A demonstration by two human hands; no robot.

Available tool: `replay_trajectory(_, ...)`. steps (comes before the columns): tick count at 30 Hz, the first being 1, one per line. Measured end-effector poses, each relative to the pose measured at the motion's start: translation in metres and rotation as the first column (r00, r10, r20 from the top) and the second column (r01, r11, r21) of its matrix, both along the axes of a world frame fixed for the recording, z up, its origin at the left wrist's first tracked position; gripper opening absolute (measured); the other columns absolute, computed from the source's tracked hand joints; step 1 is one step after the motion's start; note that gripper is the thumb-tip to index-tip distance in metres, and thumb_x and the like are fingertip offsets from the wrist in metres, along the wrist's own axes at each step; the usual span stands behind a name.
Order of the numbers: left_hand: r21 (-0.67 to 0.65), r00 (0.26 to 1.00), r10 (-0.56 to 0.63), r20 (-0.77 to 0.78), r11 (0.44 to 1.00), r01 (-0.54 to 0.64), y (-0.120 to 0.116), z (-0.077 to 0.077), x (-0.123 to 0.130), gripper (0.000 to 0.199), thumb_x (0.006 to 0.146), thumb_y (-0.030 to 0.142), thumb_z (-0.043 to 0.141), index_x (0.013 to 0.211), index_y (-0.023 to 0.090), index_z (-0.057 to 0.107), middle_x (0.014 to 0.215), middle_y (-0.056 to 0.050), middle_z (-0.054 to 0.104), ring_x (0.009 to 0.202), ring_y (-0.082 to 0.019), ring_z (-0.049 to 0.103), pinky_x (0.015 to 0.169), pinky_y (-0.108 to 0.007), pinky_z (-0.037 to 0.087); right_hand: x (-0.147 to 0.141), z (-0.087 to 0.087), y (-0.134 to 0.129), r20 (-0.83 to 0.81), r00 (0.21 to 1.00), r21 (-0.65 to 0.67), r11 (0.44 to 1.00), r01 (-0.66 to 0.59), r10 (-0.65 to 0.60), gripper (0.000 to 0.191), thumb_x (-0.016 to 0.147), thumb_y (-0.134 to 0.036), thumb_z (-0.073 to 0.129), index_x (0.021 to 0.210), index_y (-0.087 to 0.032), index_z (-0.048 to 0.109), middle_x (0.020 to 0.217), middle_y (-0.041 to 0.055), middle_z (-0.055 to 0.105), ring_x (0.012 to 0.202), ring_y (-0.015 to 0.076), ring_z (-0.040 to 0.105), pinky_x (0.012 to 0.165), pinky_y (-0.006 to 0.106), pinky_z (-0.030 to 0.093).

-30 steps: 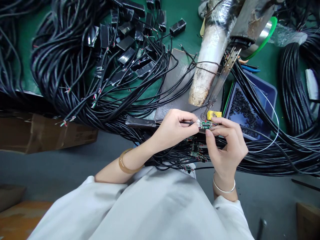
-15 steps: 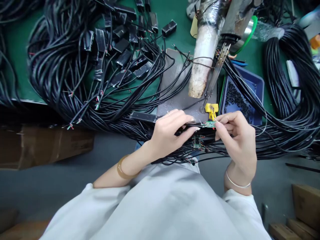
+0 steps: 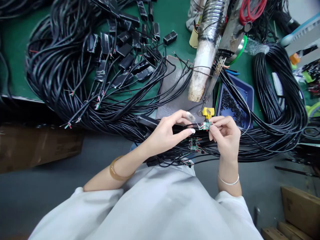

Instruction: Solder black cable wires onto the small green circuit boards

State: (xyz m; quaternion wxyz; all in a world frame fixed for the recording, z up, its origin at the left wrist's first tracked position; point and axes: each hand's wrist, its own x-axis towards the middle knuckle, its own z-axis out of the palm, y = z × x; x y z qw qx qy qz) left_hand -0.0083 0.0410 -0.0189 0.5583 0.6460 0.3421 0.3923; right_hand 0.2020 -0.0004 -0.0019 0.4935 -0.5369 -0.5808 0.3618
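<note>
My right hand (image 3: 225,135) pinches the end of a small green circuit board (image 3: 205,126) between thumb and fingertips. Coloured wires from a black cable join the board's left side. My left hand (image 3: 166,133) is beside that cable, thumb and index finger apart; the cable passes between them, partly hidden by the fingers. Just behind the board stands a yellow clip-like piece (image 3: 208,112), close to the tip of a soldering iron (image 3: 212,81) pointing down. More wired circuit boards (image 3: 194,144) hang among black cables below my hands.
A large bundle of black cables (image 3: 57,66) fills the left, with black wrapped boxes (image 3: 125,50) behind. A wrapped duct (image 3: 202,60) hangs over a brown mat (image 3: 172,70). Rightward are a blue tray (image 3: 246,88) of small black pieces and another coiled cable bundle (image 3: 287,76).
My left thumb and index finger have spread apart from the cable. My right hand, with the circuit board, has shifted slightly left. The camera view has turned a little to the right.
</note>
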Motion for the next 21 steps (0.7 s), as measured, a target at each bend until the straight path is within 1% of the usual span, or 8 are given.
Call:
replay_trajectory(3, -0.190, 0.986, -0.151, 0.073, 0.968, 0.163, 0.004, -0.002, 0.002, 0.018, 0.089, 0.031, 0.065, 0.092, 0.013, 0.068, 0.077, -0.003, 0.067, 0.072, -0.012, 0.060, 0.073, -0.025, 0.049, 0.002, -0.004, 0.004, -0.026, 1.000, -0.029, 1.000, 0.002, -0.003, 0.017, 0.090, -0.026, 0.069, 0.083, -0.018, 0.055, 0.097, -0.0005, 0.068, 0.048, 0.0021, 0.057, 0.041, 0.016, 0.042)
replay_trajectory(8, -0.299, 0.985, -0.116, 0.124, 0.943, 0.149, 0.012, -0.004, 0.004, 0.019, 0.077, 0.030, 0.074, 0.079, 0.013, 0.067, 0.074, -0.001, 0.061, 0.068, -0.010, 0.055, 0.066, -0.023, 0.047, 0.000, -0.008, 0.008, 0.060, 0.998, -0.126, 0.992, -0.009, 0.017, 0.019, 0.091, -0.030, 0.067, 0.084, -0.018, 0.054, 0.106, 0.0035, 0.073, 0.047, 0.0037, 0.061, 0.040, 0.017, 0.042)
replay_trajectory(11, -0.323, 0.990, -0.105, 0.092, 0.938, 0.129, 0.015, -0.003, 0.005, 0.018, 0.073, 0.027, 0.076, 0.074, 0.013, 0.064, 0.069, 0.001, 0.057, 0.064, -0.009, 0.052, 0.062, -0.021, 0.044, -0.005, 0.002, -0.003, 0.207, 0.963, 0.080, 0.984, 0.157, -0.170, 0.007, 0.093, -0.024, 0.064, 0.088, -0.020, 0.060, 0.107, 0.0028, 0.074, 0.048, 0.0046, 0.061, 0.042, 0.019, 0.043)
replay_trajectory(12, -0.343, 0.989, -0.110, 0.094, 0.929, 0.136, 0.016, -0.003, 0.006, 0.019, 0.072, 0.026, 0.076, 0.074, 0.013, 0.063, 0.067, 0.002, 0.056, 0.062, -0.008, 0.051, 0.060, -0.021, 0.043, -0.007, 0.006, -0.009, 0.255, 0.930, 0.204, 0.955, 0.217, -0.266, 0.002, 0.093, -0.021, 0.063, 0.093, -0.022, 0.063, 0.100, 0.0004, 0.075, 0.050, 0.0058, 0.062, 0.043, 0.020, 0.044)
replay_trajectory(13, -0.368, 0.987, -0.121, 0.101, 0.918, 0.150, 0.017, -0.002, 0.006, 0.020, 0.071, 0.026, 0.077, 0.073, 0.013, 0.062, 0.065, 0.003, 0.054, 0.060, -0.008, 0.050, 0.059, -0.021, 0.042, -0.008, 0.011, -0.014, 0.310, 0.888, 0.315, 0.918, 0.241, -0.340, 0.010, 0.093, -0.018, 0.062, 0.098, -0.025, 0.066, 0.090, -0.0020, 0.074, 0.052, 0.0073, 0.063, 0.046, 0.021, 0.045)
replay_trajectory(15, -0.410, 0.979, -0.155, 0.129, 0.891, 0.195, 0.018, -0.001, 0.007, 0.020, 0.070, 0.025, 0.077, 0.074, 0.013, 0.061, 0.063, 0.004, 0.053, 0.057, -0.007, 0.048, 0.056, -0.020, 0.040, -0.010, 0.016, -0.022, 0.486, 0.792, 0.420, 0.893, 0.159, -0.370, 0.022, 0.092, -0.016, 0.064, 0.109, -0.029, 0.069, 0.073, -0.0047, 0.070, 0.056, 0.0091, 0.063, 0.052, 0.023, 0.046)
replay_trajectory(18, -0.424, 0.964, -0.196, 0.179, 0.869, 0.256, 0.019, -0.002, 0.008, 0.018, 0.072, 0.022, 0.076, 0.075, 0.013, 0.061, 0.064, 0.004, 0.054, 0.058, -0.006, 0.050, 0.056, -0.019, 0.041, -0.011, 0.012, -0.025, 0.746, 0.623, 0.354, 0.932, -0.073, -0.235, 0.030, 0.091, -0.020, 0.069, 0.120, -0.028, 0.066, 0.069, -0.0043, 0.067, 0.054, 0.0084, 0.057, 0.056, 0.025, 0.043)
replay_trajectory(21, -0.443, 0.957, -0.208, 0.203, 0.852, 0.280, 0.018, -0.004, 0.006, 0.017, 0.072, 0.019, 0.077, 0.077, 0.013, 0.061, 0.067, 0.003, 0.058, 0.061, -0.006, 0.053, 0.060, -0.018, 0.044, -0.011, 0.001, -0.021, 0.814, 0.545, 0.371, 0.902, -0.220, -0.201, 0.027, 0.092, -0.019, 0.067, 0.118, -0.024, 0.063, 0.064, -0.0047, 0.063, 0.052, 0.0083, 0.051, 0.055, 0.026, 0.039)
